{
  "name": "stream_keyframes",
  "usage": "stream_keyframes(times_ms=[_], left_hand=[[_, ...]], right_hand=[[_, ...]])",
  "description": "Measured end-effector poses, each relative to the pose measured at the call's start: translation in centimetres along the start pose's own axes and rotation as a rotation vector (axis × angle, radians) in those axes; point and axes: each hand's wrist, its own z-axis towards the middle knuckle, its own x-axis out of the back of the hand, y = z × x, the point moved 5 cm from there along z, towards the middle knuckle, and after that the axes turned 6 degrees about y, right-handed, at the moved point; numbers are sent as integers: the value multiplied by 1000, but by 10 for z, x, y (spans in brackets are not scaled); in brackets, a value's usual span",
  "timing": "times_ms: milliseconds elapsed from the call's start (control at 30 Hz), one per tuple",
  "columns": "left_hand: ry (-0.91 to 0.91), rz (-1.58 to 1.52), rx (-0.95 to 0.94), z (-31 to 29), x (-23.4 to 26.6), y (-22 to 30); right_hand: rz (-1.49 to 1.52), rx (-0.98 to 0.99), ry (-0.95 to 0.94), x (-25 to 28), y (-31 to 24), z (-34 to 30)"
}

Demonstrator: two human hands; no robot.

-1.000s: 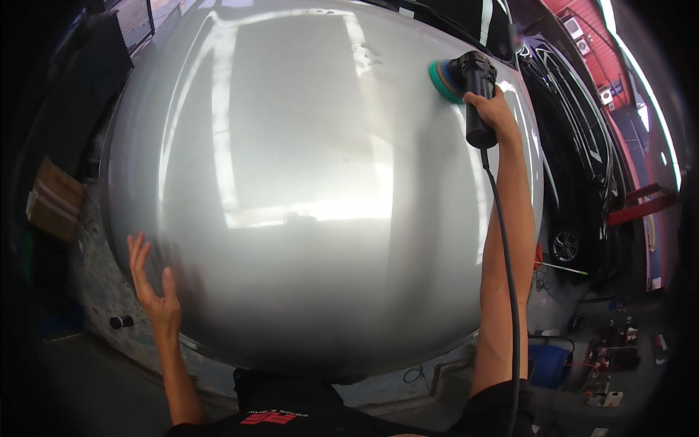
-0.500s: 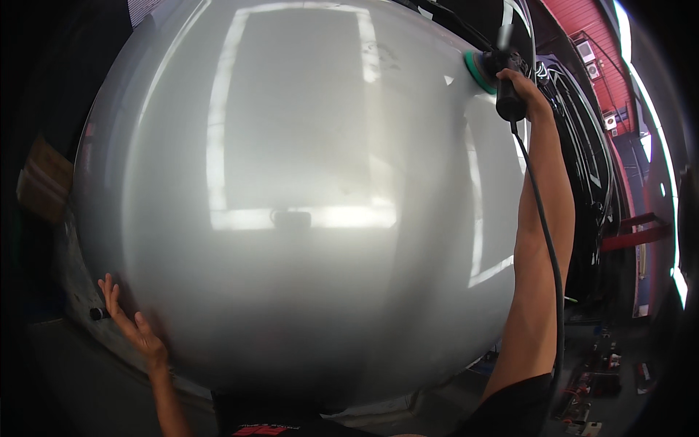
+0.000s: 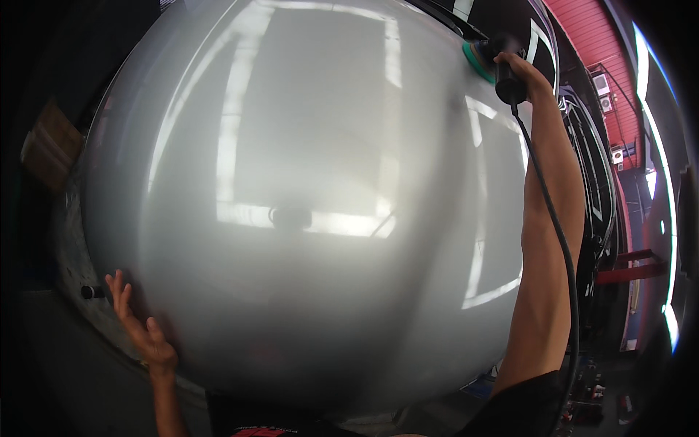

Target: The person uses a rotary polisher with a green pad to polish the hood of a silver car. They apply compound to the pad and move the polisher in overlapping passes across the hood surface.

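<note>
A broad, glossy silver car hood (image 3: 313, 153) fills the middle of the view, with bright lamp strips mirrored in it. At the far right edge my right hand (image 3: 518, 69) grips a black car polisher (image 3: 510, 86), arm stretched out. The polisher's green pad (image 3: 478, 63) lies tilted against the hood near the windshield side. From its handle a black cord (image 3: 550, 204) runs down along my right forearm. My left hand (image 3: 142, 324) is at the near left edge of the hood, fingers spread and nothing in it; whether it touches the panel I cannot tell.
A brown cardboard box (image 3: 52, 146) stands beyond the hood's left side. A small black cylinder (image 3: 92, 292) lies beside my left hand. On the right are a dark car (image 3: 593, 167), a red metal stand (image 3: 632, 273) and several small items on the floor.
The view has shifted slightly, moving the reflections across the hood. The polisher sits a little farther up in the picture, still in my right hand. My left hand stays by the near left edge.
</note>
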Motion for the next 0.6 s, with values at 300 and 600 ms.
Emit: stream_keyframes(times_ms=[300, 600], left_hand=[[3, -25, 2, -5, 3, 13], [-46, -68, 50, -6, 6, 2]], right_hand=[[-48, 48, -5, -35, -60, -2], [-116, 197, -104, -103, -145, -18]])
